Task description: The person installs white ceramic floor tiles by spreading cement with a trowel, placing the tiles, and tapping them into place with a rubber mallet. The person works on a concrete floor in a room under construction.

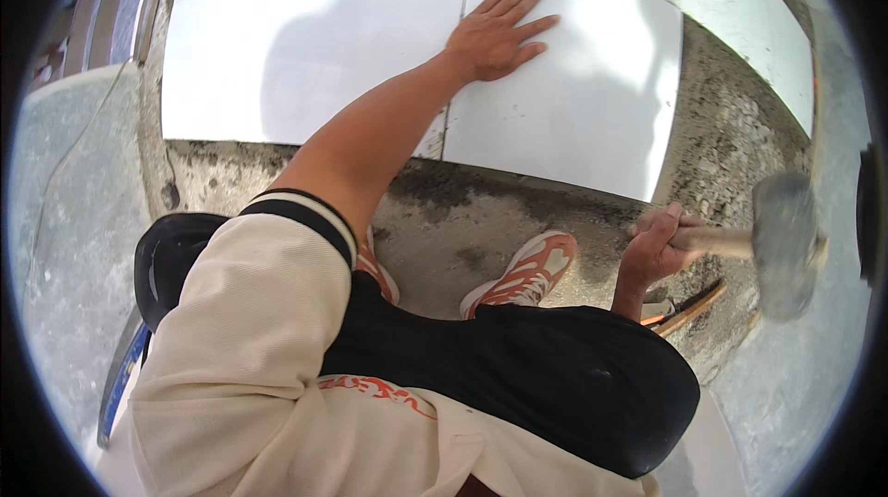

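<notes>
White floor tiles (pixel 370 43) already lie side by side on the bed, and the left hand (pixel 499 34) rests flat, fingers spread, on the nearest tile (pixel 573 108) close to its joint with the neighbour. The right hand (pixel 652 247) is closed around the wooden handle of a rubber mallet (pixel 782 242), whose head is blurred, probably mid-swing, held well apart from the tile over rough mortar (pixel 712 145). Several tiles look laid; this one seems placed but not fully seated, and bare mortar remains along the right and near edges. Orange-and-white shoes (pixel 527 275) stand on the grey screed (pixel 444 219) just below the tile's edge.
</notes>
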Tool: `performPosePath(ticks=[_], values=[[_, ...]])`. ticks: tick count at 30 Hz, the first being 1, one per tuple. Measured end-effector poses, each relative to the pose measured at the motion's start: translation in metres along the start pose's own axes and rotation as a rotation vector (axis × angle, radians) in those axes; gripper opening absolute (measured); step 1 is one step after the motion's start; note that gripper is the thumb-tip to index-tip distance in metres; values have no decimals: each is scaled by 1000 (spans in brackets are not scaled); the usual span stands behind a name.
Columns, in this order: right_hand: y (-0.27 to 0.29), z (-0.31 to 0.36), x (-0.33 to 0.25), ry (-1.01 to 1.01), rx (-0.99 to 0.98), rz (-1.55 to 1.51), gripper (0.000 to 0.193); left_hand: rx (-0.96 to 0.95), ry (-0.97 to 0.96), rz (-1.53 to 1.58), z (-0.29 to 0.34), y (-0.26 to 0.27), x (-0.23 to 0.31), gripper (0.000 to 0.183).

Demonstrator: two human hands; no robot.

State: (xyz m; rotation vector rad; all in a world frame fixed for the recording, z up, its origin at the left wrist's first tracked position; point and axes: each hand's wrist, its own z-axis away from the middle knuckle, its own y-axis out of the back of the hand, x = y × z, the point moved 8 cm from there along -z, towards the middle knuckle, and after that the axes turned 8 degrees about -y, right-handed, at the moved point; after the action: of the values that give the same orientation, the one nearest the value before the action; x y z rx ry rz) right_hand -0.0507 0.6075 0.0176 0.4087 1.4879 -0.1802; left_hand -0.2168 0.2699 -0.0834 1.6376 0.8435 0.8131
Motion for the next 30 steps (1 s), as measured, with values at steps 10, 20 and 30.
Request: performPosePath(ticks=[10, 20, 30], values=[[-1, 13, 21, -98, -47, 170, 14, -45, 28, -63, 5, -2, 4, 55], [-23, 25, 22, 124, -88, 550, 18, -38, 37, -62, -1, -4, -1, 55], [-19, 20, 50, -33, -132, 474, 9, -72, 46, -77, 3, -5, -2, 56]])
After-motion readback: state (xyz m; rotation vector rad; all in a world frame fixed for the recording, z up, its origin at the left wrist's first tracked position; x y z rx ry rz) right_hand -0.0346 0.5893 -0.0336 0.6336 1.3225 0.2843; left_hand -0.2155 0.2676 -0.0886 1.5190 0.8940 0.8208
